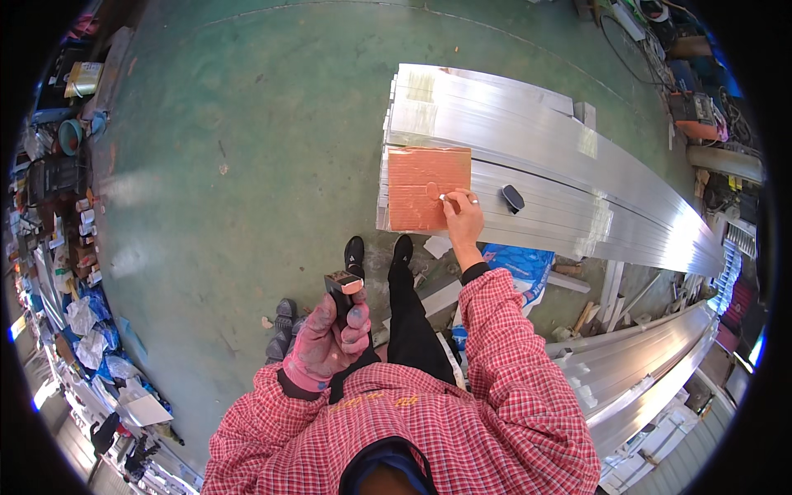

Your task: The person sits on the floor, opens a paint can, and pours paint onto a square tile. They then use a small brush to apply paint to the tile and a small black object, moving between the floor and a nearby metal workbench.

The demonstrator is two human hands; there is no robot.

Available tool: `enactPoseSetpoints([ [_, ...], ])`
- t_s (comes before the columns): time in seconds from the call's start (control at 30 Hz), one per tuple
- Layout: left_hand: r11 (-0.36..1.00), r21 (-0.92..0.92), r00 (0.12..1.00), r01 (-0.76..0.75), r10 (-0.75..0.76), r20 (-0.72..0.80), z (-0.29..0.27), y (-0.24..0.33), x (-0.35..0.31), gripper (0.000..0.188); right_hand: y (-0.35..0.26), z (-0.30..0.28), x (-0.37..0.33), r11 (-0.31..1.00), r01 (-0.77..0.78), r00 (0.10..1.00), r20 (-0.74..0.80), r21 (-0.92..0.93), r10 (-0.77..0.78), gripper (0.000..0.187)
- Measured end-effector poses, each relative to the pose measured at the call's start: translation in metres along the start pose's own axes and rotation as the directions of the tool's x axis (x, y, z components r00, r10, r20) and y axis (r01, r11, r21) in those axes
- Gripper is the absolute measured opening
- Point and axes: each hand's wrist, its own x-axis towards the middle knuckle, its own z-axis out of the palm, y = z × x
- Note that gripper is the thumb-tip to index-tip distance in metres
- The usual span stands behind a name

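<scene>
My right hand (464, 219) pinches a small white piece (444, 197), too small to name, over a square of orange-brown corrugated cardboard (412, 177). A faint round outline shows on the cardboard beside my fingertips. The sheet lies on the near left end of a stack of long silvery metal profiles (495, 115). To the right of that hand rests a dark oval object (512, 198) with a pale rim. Close to my body, my left hand (326, 345), in a stained pink glove, is closed around a small black block with a copper-coloured end (345, 285).
Below the stack lie a blue printed bag (520, 262) and offcut bars. More metal profiles (635, 355) stand at the lower right. Clutter with plastic bags (82, 318) lines the left wall. Machines and cables (697, 115) edge the right. Grey shoes (282, 326) sit near my feet.
</scene>
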Motion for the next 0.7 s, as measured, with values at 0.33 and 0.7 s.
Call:
enactPoseSetpoints([
  [0.33,0.998,-0.056,0.998,0.012,-0.009,0.059,0.007,-0.001,0.001,0.040,-0.002,-0.011,0.003,0.998,0.043,0.998,0.038,-0.039,-0.041,0.012],
  [0.7,0.984,-0.107,0.917,0.141,-0.089,0.390,0.048,0.004,-0.018,0.036,-0.135,-0.145,0.004,0.874,0.107,0.993,-0.090,0.474,-0.073,0.011],
])
